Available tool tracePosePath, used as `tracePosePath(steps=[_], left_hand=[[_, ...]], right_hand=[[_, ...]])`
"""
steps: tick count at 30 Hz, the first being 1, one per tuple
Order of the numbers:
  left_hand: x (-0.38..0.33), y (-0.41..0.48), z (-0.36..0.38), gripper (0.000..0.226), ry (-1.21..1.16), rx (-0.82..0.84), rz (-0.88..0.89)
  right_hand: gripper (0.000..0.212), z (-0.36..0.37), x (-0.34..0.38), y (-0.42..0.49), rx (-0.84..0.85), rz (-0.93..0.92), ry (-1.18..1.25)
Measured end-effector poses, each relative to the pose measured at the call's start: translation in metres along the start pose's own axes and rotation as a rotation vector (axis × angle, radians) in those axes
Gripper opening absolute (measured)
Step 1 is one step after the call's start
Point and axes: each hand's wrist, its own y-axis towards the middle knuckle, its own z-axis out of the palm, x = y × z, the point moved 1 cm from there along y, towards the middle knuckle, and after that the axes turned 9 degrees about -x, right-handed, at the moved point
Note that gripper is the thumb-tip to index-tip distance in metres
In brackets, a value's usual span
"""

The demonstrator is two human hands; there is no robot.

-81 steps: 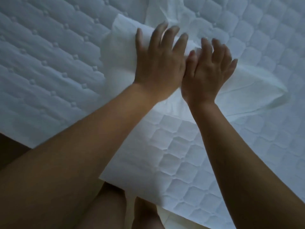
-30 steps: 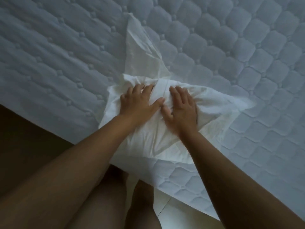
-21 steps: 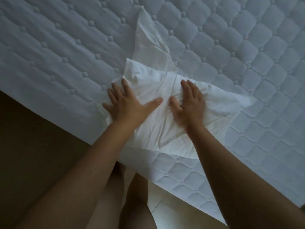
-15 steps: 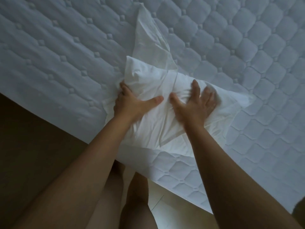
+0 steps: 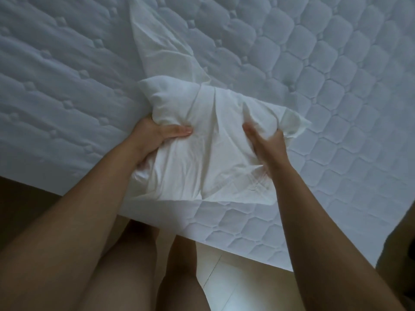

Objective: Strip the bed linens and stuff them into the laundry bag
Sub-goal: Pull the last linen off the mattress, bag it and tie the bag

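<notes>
A bundle of white bed linen (image 5: 208, 140) lies crumpled at the near corner of the quilted white mattress (image 5: 325, 90). One loose end of the cloth trails away up the mattress. My left hand (image 5: 157, 135) grips the bundle's left side, thumb on top and fingers tucked under. My right hand (image 5: 267, 142) grips the right side, its fingers buried in the folds. No laundry bag is in view.
The mattress corner overhangs pale floor tiles (image 5: 242, 286) where my bare legs (image 5: 143, 270) stand. Dark floor or bed base (image 5: 20, 198) runs along the left edge. A dark object (image 5: 402, 254) sits at the far right edge.
Both hands went from pressing flat on the linen to closing round its two sides, bunching it into a tighter bundle at the mattress corner.
</notes>
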Motion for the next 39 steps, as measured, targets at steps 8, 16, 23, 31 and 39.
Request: tracePosePath(steps=[8,16,23,31,39], left_hand=[[-0.021,-0.008,0.006,0.069,0.157,0.105,0.142],[-0.016,-0.031,0.004,0.062,0.174,0.128,0.072],[-0.014,-0.106,0.043,0.068,0.301,0.253,0.099],[0.014,-0.258,0.156,0.069,0.566,0.483,0.27],[0.066,-0.431,0.304,0.068,0.978,0.785,0.423]], right_hand=[[0.063,-0.011,-0.039,-0.008,0.295,0.25,0.422],[0.048,-0.017,-0.064,-0.042,0.35,0.354,0.605],[0.052,-0.086,-0.127,-0.104,0.251,0.366,0.737],[0.046,-0.214,-0.259,-0.22,-0.009,0.434,1.079],[0.042,-0.31,-0.418,-0.339,-0.36,0.578,1.38]])
